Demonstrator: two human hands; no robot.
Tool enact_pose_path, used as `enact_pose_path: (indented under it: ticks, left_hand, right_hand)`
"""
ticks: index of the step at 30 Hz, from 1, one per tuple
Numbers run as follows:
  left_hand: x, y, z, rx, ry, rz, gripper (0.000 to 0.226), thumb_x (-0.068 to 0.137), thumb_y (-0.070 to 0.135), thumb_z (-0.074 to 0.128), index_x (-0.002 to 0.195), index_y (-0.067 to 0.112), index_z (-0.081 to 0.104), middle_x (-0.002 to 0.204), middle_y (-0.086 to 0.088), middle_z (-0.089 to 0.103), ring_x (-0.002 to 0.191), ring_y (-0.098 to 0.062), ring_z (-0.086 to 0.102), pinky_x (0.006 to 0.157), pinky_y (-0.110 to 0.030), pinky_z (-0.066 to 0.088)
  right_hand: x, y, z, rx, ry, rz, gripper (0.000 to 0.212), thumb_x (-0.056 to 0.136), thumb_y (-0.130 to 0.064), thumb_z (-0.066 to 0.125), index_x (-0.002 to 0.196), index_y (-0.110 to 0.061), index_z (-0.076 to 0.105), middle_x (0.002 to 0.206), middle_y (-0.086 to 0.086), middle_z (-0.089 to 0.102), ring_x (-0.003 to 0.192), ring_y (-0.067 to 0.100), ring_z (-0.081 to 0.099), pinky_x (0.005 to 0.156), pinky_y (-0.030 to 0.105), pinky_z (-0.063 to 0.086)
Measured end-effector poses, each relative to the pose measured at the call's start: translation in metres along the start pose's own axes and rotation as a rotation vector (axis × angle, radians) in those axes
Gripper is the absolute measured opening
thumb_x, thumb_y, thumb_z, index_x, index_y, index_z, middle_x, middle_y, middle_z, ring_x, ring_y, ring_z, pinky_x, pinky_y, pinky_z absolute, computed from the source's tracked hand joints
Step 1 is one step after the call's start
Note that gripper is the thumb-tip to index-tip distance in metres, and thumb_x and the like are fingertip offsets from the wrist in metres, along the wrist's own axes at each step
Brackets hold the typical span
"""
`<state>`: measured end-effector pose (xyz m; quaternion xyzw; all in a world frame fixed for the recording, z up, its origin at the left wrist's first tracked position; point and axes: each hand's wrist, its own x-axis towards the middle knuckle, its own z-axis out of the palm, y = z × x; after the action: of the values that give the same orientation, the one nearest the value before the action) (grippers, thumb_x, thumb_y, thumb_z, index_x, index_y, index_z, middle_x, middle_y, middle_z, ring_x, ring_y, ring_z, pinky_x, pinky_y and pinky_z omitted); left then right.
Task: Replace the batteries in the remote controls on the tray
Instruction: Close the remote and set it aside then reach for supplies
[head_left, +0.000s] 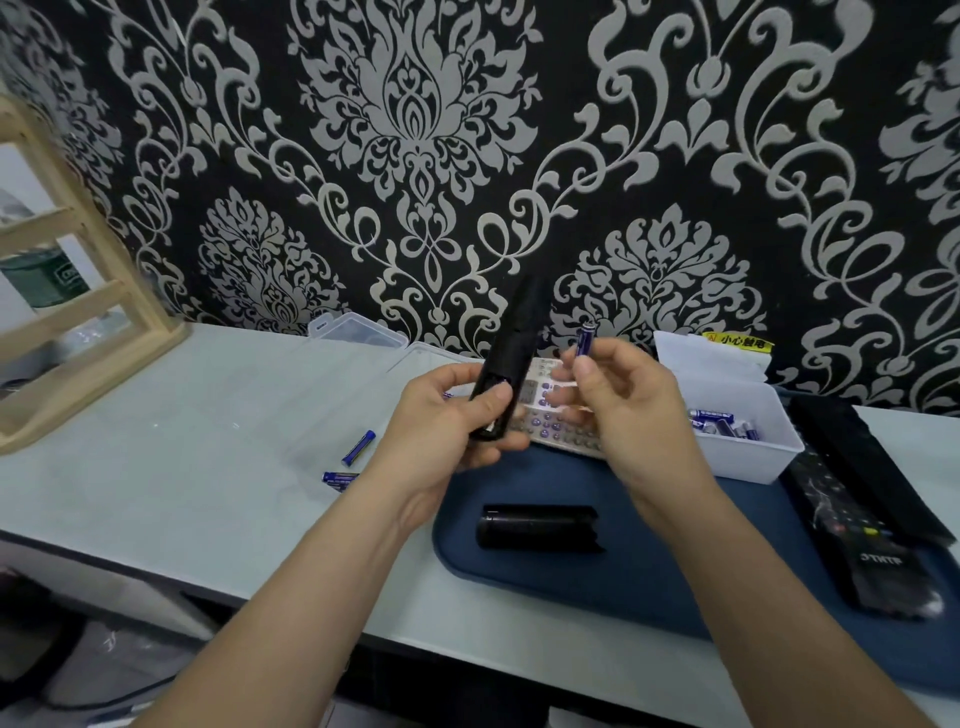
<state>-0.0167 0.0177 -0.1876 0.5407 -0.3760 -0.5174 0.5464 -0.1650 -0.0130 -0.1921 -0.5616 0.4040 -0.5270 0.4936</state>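
Left hand (447, 415) grips a slim black plastic remote control (511, 343) by its lower end. Long axis tilts up and away toward the wall, opened back facing the person.

Right hand (623, 395) pinches a small blue cylindrical battery (586, 340) upright, just right of the remote. It likely needs turning to lie along the bay.

Curved black battery cover (540, 527) lies mid dark-blue tray (649, 561).

White plastic bin (743, 460), at the tray's far right corner, holds more blue spare batteries (719, 418).

Two loose blue batteries (358, 447) lie on the pale worktop (234, 441), off the tray's left edge.
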Motion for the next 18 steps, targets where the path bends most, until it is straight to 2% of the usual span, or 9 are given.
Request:
enact_pose_path:
  ticks: [1,3,6,8,10,15,17,18]
  left_hand:
    - [0.001,-0.001,-0.001,0.000,-0.017,-0.001,0.020,0.094,0.013,0.059,0.114,0.011,0.060,0.079,-0.008,0.071,0.053,-0.016,0.064,0.039,-0.016,0.039]
    - [0.003,-0.002,-0.002,0.017,-0.069,0.012,0.024,0.099,0.012,0.048,0.120,0.011,0.059,0.080,-0.010,0.068,0.051,-0.013,0.053,0.040,-0.016,0.035]
    - [0.002,0.000,-0.002,-0.014,-0.169,-0.007,0.030,0.101,0.006,0.040,0.123,0.013,0.058,0.081,-0.011,0.063,0.054,-0.012,0.045,0.043,-0.016,0.031]
    - [0.000,0.002,-0.004,-0.020,-0.273,-0.016,0.034,0.098,-0.001,0.043,0.126,0.013,0.056,0.084,-0.011,0.063,0.058,-0.012,0.047,0.047,-0.016,0.034]
    - [-0.001,0.002,-0.007,0.033,-0.355,0.005,0.041,0.094,-0.006,0.047,0.129,0.014,0.054,0.088,-0.008,0.066,0.063,-0.012,0.053,0.052,-0.016,0.040]
    - [-0.002,0.001,-0.011,0.161,-0.410,0.072,0.044,0.089,-0.010,0.056,0.125,0.014,0.058,0.094,-0.005,0.071,0.069,-0.013,0.062,0.061,-0.016,0.049]
    - [-0.003,0.000,-0.009,0.183,-0.428,0.095,0.042,0.089,-0.011,0.055,0.122,0.013,0.059,0.093,-0.003,0.070,0.069,-0.013,0.063,0.064,-0.016,0.051]
    - [-0.003,-0.001,-0.009,0.185,-0.432,0.103,0.040,0.089,-0.011,0.055,0.121,0.012,0.060,0.091,-0.002,0.069,0.069,-0.013,0.063,0.064,-0.017,0.051]
  right_hand:
    - [0.001,0.000,-0.002,-0.058,-0.014,-0.030,0.022,0.102,-0.009,0.048,0.097,-0.022,0.065,0.078,-0.002,0.063,0.066,0.002,0.061,0.062,0.018,0.051]
    - [0.002,0.001,-0.004,-0.184,-0.047,-0.086,0.028,0.102,-0.009,0.048,0.099,-0.030,0.067,0.069,-0.002,0.057,0.059,0.002,0.053,0.061,0.017,0.048]
    - [0.002,0.002,-0.005,-0.364,-0.078,-0.188,0.029,0.098,-0.007,0.053,0.102,-0.029,0.071,0.085,-0.001,0.063,0.072,0.004,0.057,0.072,0.019,0.050]
    - [0.003,0.001,-0.008,-0.553,-0.079,-0.291,0.026,0.095,-0.006,0.058,0.106,-0.022,0.074,0.095,-0.003,0.062,0.085,0.006,0.057,0.080,0.013,0.044]
    - [0.003,0.000,-0.011,-0.673,-0.083,-0.382,0.024,0.093,-0.004,0.060,0.106,-0.018,0.075,0.097,-0.005,0.061,0.088,0.004,0.055,0.080,0.004,0.038]
    - [0.001,-0.002,-0.011,-0.751,-0.149,-0.529,0.024,0.089,0.006,0.061,0.103,-0.006,0.076,0.095,0.004,0.054,0.078,0.006,0.052,0.072,-0.004,0.037]
    - [-0.001,-0.002,-0.008,-0.750,-0.200,-0.582,0.024,0.086,0.006,0.059,0.099,-0.003,0.077,0.093,0.010,0.055,0.079,0.017,0.056,0.071,-0.002,0.042]
    - [-0.002,-0.003,-0.007,-0.758,-0.222,-0.604,0.025,0.084,0.004,0.058,0.098,-0.004,0.077,0.093,0.010,0.057,0.079,0.021,0.058,0.071,0.004,0.048]
